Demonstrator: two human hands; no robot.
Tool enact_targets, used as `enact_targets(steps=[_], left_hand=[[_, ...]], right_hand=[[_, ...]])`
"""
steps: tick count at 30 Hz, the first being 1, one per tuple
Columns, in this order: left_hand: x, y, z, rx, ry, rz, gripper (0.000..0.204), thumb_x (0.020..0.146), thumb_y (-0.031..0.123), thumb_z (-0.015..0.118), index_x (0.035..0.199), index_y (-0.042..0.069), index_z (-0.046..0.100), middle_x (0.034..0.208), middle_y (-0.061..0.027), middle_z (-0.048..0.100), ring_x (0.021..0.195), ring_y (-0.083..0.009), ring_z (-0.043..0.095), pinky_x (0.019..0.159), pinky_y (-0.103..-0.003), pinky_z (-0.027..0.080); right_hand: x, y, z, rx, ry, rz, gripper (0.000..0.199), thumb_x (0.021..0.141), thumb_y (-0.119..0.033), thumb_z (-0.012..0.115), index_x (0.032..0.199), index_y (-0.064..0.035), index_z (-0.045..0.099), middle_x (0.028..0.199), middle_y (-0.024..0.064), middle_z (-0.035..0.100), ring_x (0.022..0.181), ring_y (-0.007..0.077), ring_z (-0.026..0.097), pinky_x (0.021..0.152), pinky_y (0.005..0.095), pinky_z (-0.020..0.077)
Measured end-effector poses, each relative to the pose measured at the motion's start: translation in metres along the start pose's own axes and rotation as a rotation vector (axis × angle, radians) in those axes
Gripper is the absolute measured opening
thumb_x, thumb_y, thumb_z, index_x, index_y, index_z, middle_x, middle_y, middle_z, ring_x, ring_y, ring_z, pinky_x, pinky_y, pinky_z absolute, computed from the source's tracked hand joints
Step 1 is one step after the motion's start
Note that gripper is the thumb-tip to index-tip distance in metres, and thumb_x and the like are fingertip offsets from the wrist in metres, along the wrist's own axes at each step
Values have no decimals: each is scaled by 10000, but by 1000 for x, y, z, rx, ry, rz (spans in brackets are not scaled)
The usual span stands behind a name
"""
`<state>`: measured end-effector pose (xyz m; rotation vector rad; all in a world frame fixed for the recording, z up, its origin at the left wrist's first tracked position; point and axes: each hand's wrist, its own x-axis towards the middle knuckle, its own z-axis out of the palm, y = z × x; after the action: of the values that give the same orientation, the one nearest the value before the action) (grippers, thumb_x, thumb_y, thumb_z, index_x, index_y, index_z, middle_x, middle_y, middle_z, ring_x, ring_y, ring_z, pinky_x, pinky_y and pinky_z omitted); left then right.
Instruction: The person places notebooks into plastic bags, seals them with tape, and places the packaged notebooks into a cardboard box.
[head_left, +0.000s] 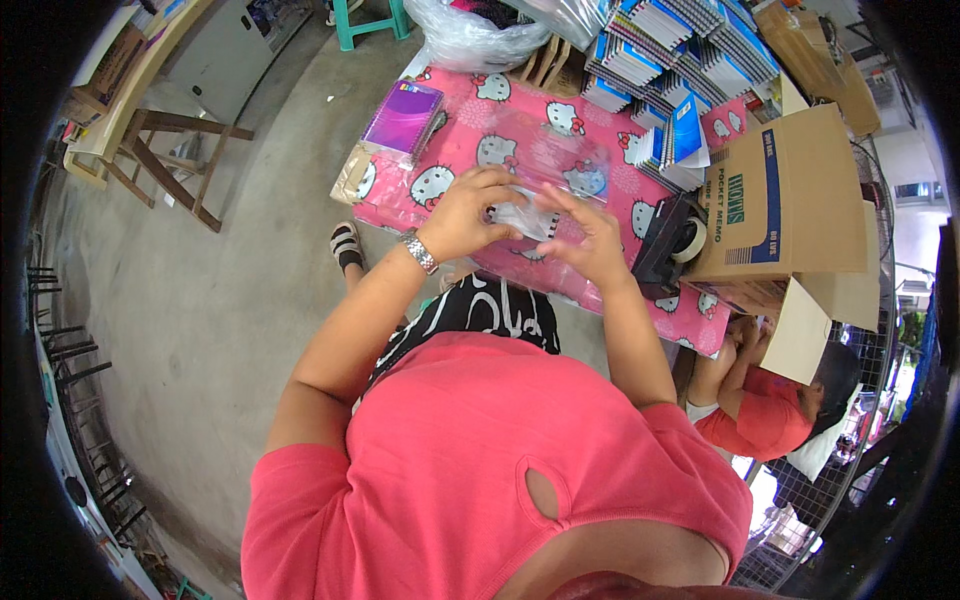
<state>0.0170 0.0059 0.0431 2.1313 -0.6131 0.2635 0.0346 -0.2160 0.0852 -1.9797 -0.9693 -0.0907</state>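
Head view: clear packet (528, 215) gripped by left hand (468, 212) and right hand (588, 240) over pink table (600, 285), tape dispenser (668, 243) near

Contents of the small clear packet (527, 217) between the hands, perhaps a dark strip, too blurred to identify.

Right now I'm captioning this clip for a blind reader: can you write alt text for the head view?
Both hands, left hand and right hand, hold a small clear plastic packet over a table with a pink cartoon-cat cloth. Stacks of notebooks and a cardboard box sit at the right.
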Motion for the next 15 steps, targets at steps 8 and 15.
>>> enact_targets(steps=[8, 15], left_hand=[[-10, 8, 13, -67, 221, -157, 289, 607, 204, 847, 855, 120, 724, 1166, -92, 487, 1169, -274, 451, 994, -397, 361], [-3, 25, 9, 41, 197, -437, 268, 586, 308, 854, 779, 159, 744, 1106, -61, 478, 1128, -255, 433, 970, -422, 311]], right_hand=[[6, -18, 26, -9, 36, 377, 772, 766, -86, 713, 1430, -90, 320, 888, 118, 674, 782, 253, 651, 743, 370, 508], [9, -14, 31, -266, 102, 352, 698, 837, -85, 626, 1434, -64, 265, 830, 116, 679, 770, 240, 646, 717, 340, 494]])
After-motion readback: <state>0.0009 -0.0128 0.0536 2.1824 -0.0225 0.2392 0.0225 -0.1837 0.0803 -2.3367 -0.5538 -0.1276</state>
